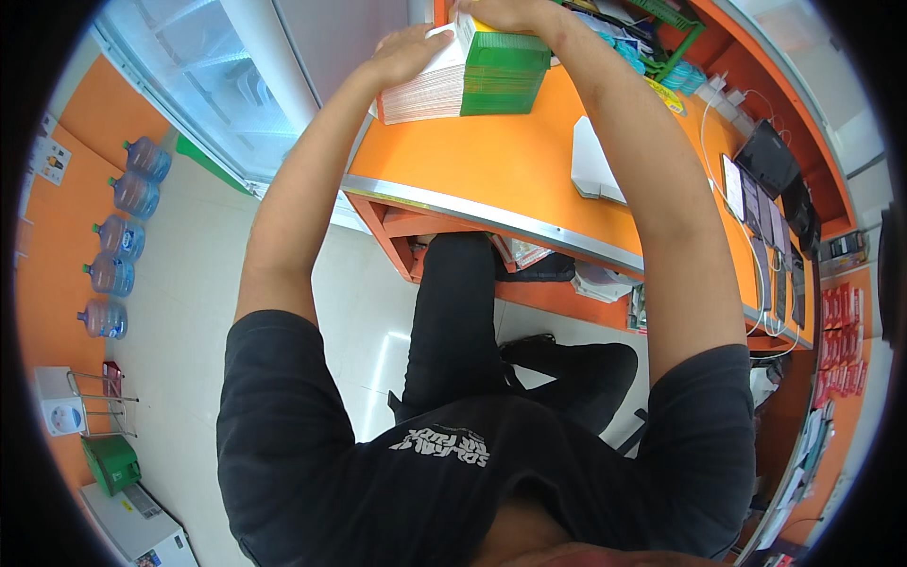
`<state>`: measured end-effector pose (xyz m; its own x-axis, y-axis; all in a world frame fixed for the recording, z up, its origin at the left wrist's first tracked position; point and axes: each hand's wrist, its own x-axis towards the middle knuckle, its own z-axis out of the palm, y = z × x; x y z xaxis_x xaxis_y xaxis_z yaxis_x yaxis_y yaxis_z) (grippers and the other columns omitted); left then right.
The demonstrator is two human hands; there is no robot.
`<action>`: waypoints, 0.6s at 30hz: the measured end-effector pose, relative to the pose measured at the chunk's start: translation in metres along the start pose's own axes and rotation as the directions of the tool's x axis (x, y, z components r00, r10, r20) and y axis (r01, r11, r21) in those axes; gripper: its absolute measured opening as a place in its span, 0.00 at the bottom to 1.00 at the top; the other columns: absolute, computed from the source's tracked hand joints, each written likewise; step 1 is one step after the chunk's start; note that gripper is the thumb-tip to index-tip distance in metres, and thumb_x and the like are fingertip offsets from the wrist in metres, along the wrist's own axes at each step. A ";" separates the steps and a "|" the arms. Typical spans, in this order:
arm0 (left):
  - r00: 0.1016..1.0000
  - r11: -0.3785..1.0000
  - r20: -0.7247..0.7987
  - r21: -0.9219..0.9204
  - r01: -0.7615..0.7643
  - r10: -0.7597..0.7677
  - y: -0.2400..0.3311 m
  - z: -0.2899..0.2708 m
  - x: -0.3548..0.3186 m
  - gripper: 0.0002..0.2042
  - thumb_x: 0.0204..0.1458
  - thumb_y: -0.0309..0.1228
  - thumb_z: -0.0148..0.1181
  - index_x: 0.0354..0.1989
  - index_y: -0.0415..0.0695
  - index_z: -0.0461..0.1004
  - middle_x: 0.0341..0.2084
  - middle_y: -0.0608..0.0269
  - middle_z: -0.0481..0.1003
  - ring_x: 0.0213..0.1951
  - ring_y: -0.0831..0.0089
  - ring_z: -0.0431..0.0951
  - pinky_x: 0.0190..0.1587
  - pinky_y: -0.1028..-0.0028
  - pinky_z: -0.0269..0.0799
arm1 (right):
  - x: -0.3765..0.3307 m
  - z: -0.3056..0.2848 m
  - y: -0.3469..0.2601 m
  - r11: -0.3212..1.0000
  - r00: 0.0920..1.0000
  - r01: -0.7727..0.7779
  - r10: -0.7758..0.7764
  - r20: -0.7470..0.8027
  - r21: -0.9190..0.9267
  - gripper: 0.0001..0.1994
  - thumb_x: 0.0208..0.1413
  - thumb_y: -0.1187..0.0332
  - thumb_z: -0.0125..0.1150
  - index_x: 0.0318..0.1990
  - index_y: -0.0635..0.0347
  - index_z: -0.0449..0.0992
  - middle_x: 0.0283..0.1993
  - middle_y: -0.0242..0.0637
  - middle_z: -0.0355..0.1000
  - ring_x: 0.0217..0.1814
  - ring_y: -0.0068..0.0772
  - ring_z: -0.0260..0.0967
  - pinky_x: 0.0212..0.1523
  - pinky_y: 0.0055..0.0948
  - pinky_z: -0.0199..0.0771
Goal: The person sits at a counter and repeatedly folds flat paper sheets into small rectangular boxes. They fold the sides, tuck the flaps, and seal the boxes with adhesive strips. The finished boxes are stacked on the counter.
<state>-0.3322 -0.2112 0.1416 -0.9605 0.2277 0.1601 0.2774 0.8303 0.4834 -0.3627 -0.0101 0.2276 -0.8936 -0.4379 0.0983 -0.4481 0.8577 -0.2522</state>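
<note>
Nearest: black T-shirt (416,472) | hard by right forearm (652,151): one white flat piece (589,161) | on pale floor (198,283): five blue plastic bottles (118,238) | toward left end of orange tabletop (472,165): one green-and-white stack (505,80) of thin pieces | left hand (408,57) on white side, right hand (501,13) at far top; cannot tell how open or whether gripping | bare tabletop between stack and metal edge (472,213)

- Black short-sleeved fabric shirt (416,496), on the near side of the orange, metal-edged worktop (453,165): white block lettering in stacked lines across the chest.
- White rectangular sheet with small pictures (49,161), on the wall far left of the worktop: print too small to read.
- Flat red-and-white packets (841,345), in rows right of the worktop: markings too small to read.
</note>
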 end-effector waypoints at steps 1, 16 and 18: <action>0.997 0.995 0.078 -0.103 -0.007 0.015 -0.001 -0.008 0.001 0.35 0.65 0.59 0.37 0.75 0.52 0.57 0.65 0.47 0.68 0.68 0.52 0.64 0.71 0.57 0.53 | -0.002 -0.006 -0.004 0.998 0.998 -0.069 0.069 0.014 0.015 0.29 0.66 0.45 0.42 0.59 0.57 0.77 0.64 0.52 0.71 0.67 0.56 0.67 0.70 0.47 0.62; 0.988 0.988 -0.048 -0.035 -0.149 0.147 -0.067 0.017 0.025 0.34 0.66 0.52 0.40 0.71 0.38 0.61 0.70 0.48 0.62 0.71 0.52 0.59 0.73 0.61 0.49 | -0.017 0.006 -0.022 0.998 0.998 0.047 -0.045 -0.053 0.031 0.29 0.63 0.45 0.43 0.52 0.60 0.81 0.61 0.57 0.72 0.66 0.55 0.69 0.65 0.44 0.66; 0.971 0.969 -0.028 0.070 -0.236 0.238 -0.071 0.003 0.041 0.34 0.64 0.52 0.44 0.70 0.37 0.61 0.70 0.49 0.63 0.70 0.54 0.61 0.73 0.62 0.51 | -0.015 -0.016 -0.018 0.984 0.995 0.080 -0.068 -0.075 0.160 0.32 0.68 0.44 0.40 0.56 0.65 0.77 0.64 0.55 0.72 0.65 0.51 0.69 0.66 0.41 0.65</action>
<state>-0.3913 -0.2594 0.1110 -0.8659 0.4046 0.2941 0.4936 0.7866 0.3710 -0.3417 -0.0144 0.2456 -0.8603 -0.4742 0.1873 -0.5080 0.7658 -0.3944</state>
